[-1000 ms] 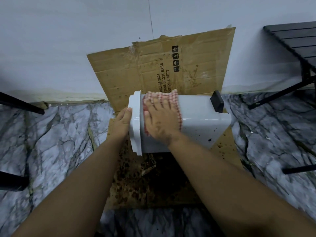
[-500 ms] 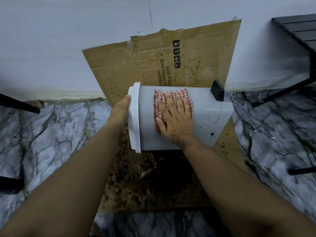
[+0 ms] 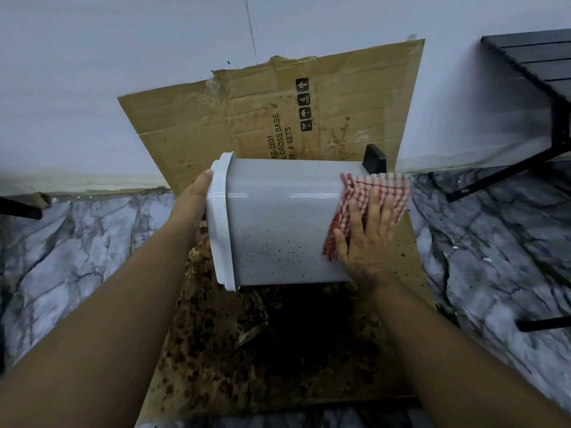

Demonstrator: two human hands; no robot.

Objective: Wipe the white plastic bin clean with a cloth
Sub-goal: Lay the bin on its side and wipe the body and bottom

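The white plastic bin (image 3: 278, 217) lies on its side over stained cardboard, its rimmed mouth to the left and its black pedal (image 3: 374, 157) at the far right. Small dark specks dot its lower side. My left hand (image 3: 193, 199) holds the bin at the rim, with its fingers hidden behind the mouth. My right hand (image 3: 367, 233) lies flat, fingers spread, pressing a red-and-white checked cloth (image 3: 378, 193) against the bin's right end, near the base.
A dirty cardboard sheet (image 3: 278, 335) covers the marble floor (image 3: 77, 257) and leans up against the white wall (image 3: 123, 72). Black table legs (image 3: 506, 171) and a dark slatted tabletop (image 3: 537, 57) stand at the right. Another dark bar (image 3: 18, 206) juts in at the left.
My right hand has slid the cloth to the right along the bin's side, from near the rim to the base end. The left hand has stayed at the rim.
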